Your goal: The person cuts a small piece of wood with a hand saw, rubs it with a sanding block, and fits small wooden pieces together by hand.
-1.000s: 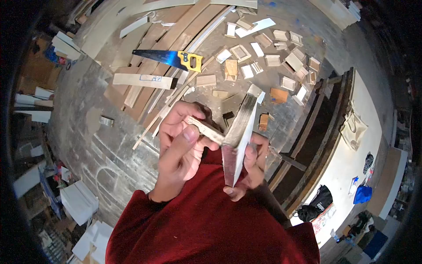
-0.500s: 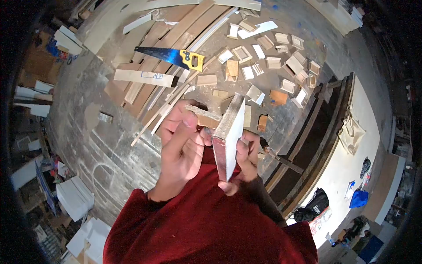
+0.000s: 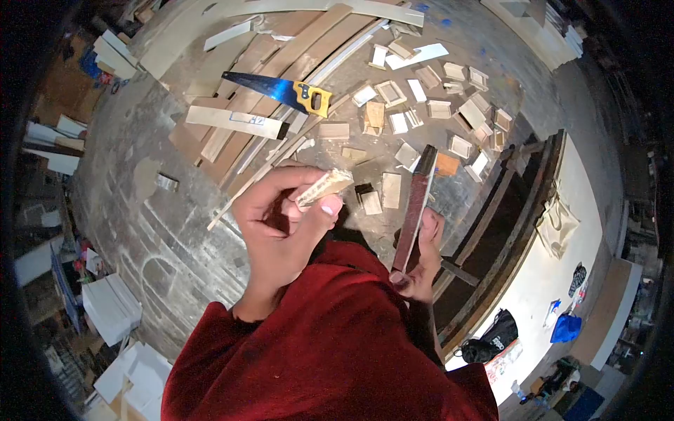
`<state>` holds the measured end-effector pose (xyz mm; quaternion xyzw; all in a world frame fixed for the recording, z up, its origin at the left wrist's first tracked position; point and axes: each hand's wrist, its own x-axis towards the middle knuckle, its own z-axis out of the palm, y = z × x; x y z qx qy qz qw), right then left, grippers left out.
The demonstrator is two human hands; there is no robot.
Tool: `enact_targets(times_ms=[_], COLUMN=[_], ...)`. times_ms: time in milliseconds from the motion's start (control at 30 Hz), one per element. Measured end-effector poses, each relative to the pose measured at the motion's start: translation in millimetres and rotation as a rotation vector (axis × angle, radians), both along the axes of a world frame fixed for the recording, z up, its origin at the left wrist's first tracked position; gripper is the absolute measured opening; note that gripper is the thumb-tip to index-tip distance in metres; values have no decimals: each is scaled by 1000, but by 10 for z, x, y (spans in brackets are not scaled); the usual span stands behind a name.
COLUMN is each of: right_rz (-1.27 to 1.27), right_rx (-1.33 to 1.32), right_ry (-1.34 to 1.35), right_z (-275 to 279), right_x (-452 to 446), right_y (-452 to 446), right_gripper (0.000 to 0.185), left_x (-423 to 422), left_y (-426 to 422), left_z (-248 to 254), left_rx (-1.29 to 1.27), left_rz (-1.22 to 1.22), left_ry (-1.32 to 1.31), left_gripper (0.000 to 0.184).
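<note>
Pinched between the thumb and fingers of my left hand (image 3: 284, 217) is a short, light wooden piece (image 3: 324, 188) with a rough edge. My right hand (image 3: 425, 256) grips a flat board (image 3: 415, 210) near its lower end. The board stands nearly upright and shows a narrow reddish-brown edge, with a thin white face on its right side. A gap separates the two pieces. Beyond them on the floor lie a pale block (image 3: 391, 190) and a small wooden box (image 3: 369, 202).
A saw (image 3: 281, 90) with a yellow handle rests on long planks (image 3: 309, 42) ahead. Several small wooden frames and boxes (image 3: 391, 92) are scattered over the floor. To the right stands a white-topped table (image 3: 583, 189) holding a cloth bag (image 3: 558, 223) and a black pouch (image 3: 495, 338).
The small piece and the board, close together before, are now apart. My left hand has turned and tilted its piece upward. My right hand has moved right with the board.
</note>
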<state>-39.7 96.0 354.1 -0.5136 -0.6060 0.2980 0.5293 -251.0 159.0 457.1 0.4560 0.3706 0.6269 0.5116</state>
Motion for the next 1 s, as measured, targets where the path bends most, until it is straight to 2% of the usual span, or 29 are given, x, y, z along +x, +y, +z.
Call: enact_targets(times_ms=[33,67,100,167,300,400,433,500,567,600,667,700,767,800,833,933,1000], right_rz=[-3,-24,-27,-34,94,233,238,333,344,348,376,399,364,375,367,366,380], right_rx=[-2,-68,-103,-172,-129,50,68,1,-36,-56,-52,-28,-342,-272,-215,-15,79], right_ry=[-3,37,64,119,247,168,196,73,93,103,126,137,374,287,300,319,309], right_z=[27,40,38,34,263,404,334,442,426,406,360,333,273,249,210,56,24], right_x=[18,38,55,88,34,-11,-61,-16,-77,-105,-147,-169,-252,-270,-329,-490,-571], right_y=[-15,-27,-26,-26,-12,105,98,144,113,104,94,88,-34,-41,-24,27,87], right_gripper=[104,91,91,93,105,82,80,80,84,87,92,95,106,106,108,112,113], left_x=[8,37,16,-58,-113,-146,-131,-114,-112,-108,-69,-35,75,161,198,243,285], left_y=[-10,-18,-17,-3,-21,15,30,36,34,16,-32,-37,-46,-64,-106,-56,38], left_z=[20,70,59,33,117,146,153,136,33,-17,-108,-128,-169,-231,-254,-211,-92], left_rx=[43,23,20,150,100,154,175,197,92,93,-74,-74,-149,-150,-149,-171,-238], left_rz=[30,44,43,30,-20,-116,-132,-146,-118,-114,-92,-91,-99,-88,-133,-192,-22], left_ry=[115,86,85,296,359,451,417,382,172,170,-191,-193,-443,-464,-360,-431,-579], left_gripper=[26,25,25,23,21,20,20,19,22,22,21,21,17,15,15,14,13])
